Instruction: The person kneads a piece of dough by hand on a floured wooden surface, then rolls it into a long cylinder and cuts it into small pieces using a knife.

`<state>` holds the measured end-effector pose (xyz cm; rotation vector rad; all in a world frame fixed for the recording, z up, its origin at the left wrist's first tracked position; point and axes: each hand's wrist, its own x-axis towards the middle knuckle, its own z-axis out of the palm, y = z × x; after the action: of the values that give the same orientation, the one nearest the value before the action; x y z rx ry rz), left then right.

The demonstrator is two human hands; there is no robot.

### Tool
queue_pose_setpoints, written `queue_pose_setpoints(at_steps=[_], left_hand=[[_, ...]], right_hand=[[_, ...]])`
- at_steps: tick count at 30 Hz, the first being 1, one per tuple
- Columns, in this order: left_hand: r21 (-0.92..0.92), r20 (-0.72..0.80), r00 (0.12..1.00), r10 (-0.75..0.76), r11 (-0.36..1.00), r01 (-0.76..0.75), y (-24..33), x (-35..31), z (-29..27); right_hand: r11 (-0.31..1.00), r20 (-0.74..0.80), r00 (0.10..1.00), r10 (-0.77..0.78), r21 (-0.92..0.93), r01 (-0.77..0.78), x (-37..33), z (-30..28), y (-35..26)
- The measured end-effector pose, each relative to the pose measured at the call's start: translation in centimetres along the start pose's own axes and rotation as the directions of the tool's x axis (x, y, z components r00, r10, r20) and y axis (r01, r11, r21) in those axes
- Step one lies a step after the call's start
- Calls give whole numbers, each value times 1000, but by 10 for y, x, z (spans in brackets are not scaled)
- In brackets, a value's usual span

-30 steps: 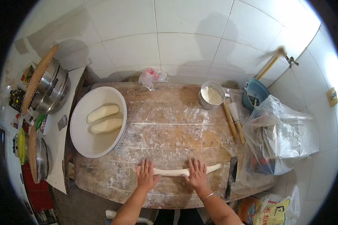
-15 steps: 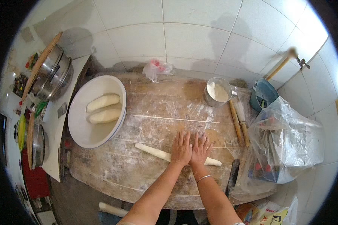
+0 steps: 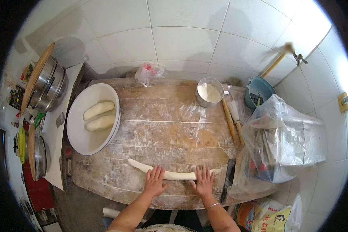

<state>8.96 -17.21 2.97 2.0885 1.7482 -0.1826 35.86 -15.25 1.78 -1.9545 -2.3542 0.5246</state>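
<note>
Left hand [image 3: 155,181] and right hand [image 3: 203,181] parted on dough [image 3: 179,176], printed sack [image 3: 267,215]

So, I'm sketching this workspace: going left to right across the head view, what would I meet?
Steel pot, white basin, dough roll's left end, left hand, right hand, long dark blade-like object, plastic-covered box, yellowish wall plate.

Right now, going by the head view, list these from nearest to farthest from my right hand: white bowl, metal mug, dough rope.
1. Dough rope: nearest, lying under your right hand and touching it.
2. Metal mug: ahead of that hand.
3. White bowl: farthest, ahead and well to the left.
</note>
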Motion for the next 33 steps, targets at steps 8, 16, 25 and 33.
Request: queue_pose_setpoints(at_steps=[8,16,25,33], left_hand=[[44,-94,976,-196,979,201,-16,108,-44],[-76,-218,871,-440,898,434,-48,172,-63],[1,-189,967,-168,985,171,-40,-62,-1],[-466,-531,829,-177,878,-111,-8,-22,-10]], right_hand=[[978,-24,979,202,60,-200,132,-31,18],[1000,-291,956,21,-8,-24,206,-22,26],[988,-77,985,-151,-41,148,52,-7,15],[978,-29,991,-129,162,132,26,-8,-93]])
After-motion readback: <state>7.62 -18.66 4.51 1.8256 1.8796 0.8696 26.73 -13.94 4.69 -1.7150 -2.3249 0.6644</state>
